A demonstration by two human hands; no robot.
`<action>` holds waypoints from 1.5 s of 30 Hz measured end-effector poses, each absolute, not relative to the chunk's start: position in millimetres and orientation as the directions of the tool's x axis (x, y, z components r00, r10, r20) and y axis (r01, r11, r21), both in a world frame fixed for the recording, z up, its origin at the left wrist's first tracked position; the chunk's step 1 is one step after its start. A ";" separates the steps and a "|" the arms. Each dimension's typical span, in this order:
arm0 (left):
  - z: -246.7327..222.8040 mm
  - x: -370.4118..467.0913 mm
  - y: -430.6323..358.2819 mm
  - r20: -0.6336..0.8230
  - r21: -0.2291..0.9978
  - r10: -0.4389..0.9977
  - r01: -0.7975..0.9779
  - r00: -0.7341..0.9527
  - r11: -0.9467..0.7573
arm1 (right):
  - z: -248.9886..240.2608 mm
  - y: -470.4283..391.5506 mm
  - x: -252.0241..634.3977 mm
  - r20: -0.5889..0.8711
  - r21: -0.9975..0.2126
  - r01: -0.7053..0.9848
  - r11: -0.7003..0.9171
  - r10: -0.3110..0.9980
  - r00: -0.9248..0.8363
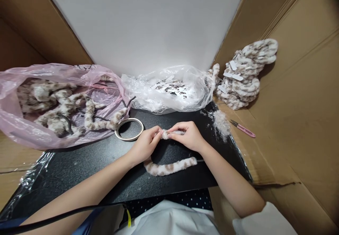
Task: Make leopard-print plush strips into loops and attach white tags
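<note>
Pink plastic forms the open bag (16,132) just left of our tape roll (129,139), and it holds a jumble of furry pieces (63,100) with black cords among them, too tangled for us to count. Beyond the tape roll and to its right, a clear bag (143,102) holds many thin white scraps (172,86). We count two bags, one tape roll, one pair of pink-handled snips (243,128) and one heap of pale fluff (221,123), the snips and fluff well to the right of the roll. Farther right and beyond it, a pile of furry loops (242,76) carries several white tags. One furry strip (171,168) lies to the right of the roll and nearer us, cream with tan patches, soft and plump, curving out from under our left hand (145,145), a thin cord at its right end. Our left hand pinches a furry end (165,134) between thumb and fingers, and our right hand (189,134) pinches it just beside; we cannot tell whether it belongs to that strip.
</note>
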State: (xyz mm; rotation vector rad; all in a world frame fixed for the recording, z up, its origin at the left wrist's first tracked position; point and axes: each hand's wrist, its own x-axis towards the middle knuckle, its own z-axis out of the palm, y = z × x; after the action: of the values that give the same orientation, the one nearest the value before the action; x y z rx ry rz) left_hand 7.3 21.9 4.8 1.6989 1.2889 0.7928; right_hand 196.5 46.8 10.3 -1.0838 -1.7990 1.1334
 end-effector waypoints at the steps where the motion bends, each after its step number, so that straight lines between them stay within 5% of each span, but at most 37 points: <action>1: 4.1 8.1 21.6 -0.007 0.901 0.966 0.421 0.258 -0.106 | 10.3 46.2 195.7 0.147 -0.928 0.272 0.256 0.919 -0.365; 16: -9.5 13.4 20.9 0.002 0.964 0.989 0.263 0.146 -0.040 | -0.4 36.8 177.2 0.100 -0.987 0.102 0.122 0.975 -0.197; 27: 2.8 11.3 20.3 -0.020 0.931 0.966 0.356 0.258 -0.076 | -3.1 33.8 174.8 0.228 -0.909 0.291 0.299 0.940 -0.254; 33: 1.9 10.7 23.0 -0.040 0.949 0.981 0.314 0.188 -0.021 | 7.1 36.3 179.7 0.222 -0.892 0.330 0.310 0.935 -0.278; 45: -10.3 10.1 22.4 -0.060 0.984 0.979 0.175 0.196 0.025 | -1.0 41.3 183.3 0.079 -0.994 0.055 0.094 0.970 -0.232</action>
State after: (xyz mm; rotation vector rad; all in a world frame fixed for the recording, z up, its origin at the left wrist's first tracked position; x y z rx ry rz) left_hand 10.1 22.4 -10.3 1.3900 1.1989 0.9408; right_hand 183.3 41.3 -1.0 -1.0732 -1.4674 1.2784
